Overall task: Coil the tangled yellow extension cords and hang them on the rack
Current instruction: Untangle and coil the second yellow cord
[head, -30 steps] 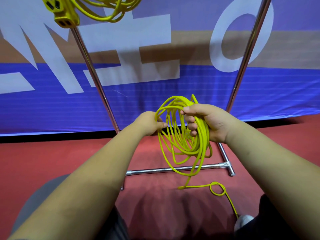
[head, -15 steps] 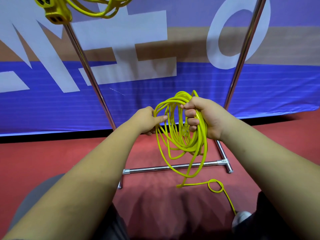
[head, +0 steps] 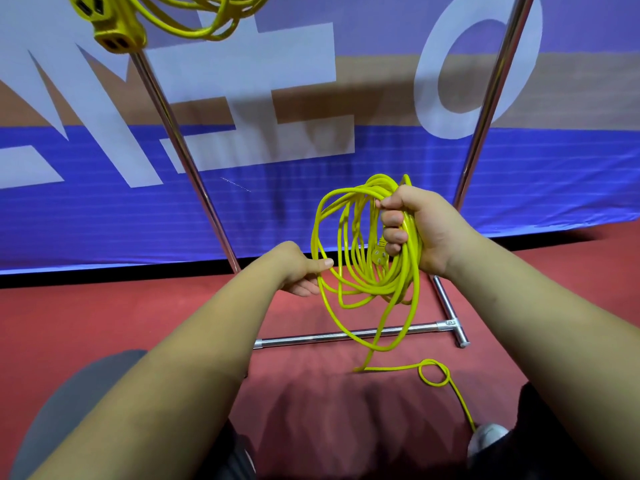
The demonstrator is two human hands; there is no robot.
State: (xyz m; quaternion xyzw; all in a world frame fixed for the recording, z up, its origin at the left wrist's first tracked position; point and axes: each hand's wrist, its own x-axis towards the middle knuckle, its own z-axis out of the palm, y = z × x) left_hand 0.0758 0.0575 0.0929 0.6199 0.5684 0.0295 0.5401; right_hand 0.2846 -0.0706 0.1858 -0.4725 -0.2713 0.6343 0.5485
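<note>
The right hand [head: 415, 230] holds the top of a yellow cord coil [head: 403, 282] in a closed grip, its loops hanging straight down. The left hand [head: 301, 271], lower and to the left, pinches one outer loop. The loose tail [head: 394, 368] lies on the floor below, nearer the right hand.

floor [head: 104, 323]: red, matte | wall: blue-and-tan banner [head: 381, 174], big white letters

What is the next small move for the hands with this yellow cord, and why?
Probably the left hand should draw up the loose tail as one more turn for the coil in the right hand. That tail lies on the floor and has a small loop that may snag.
</note>
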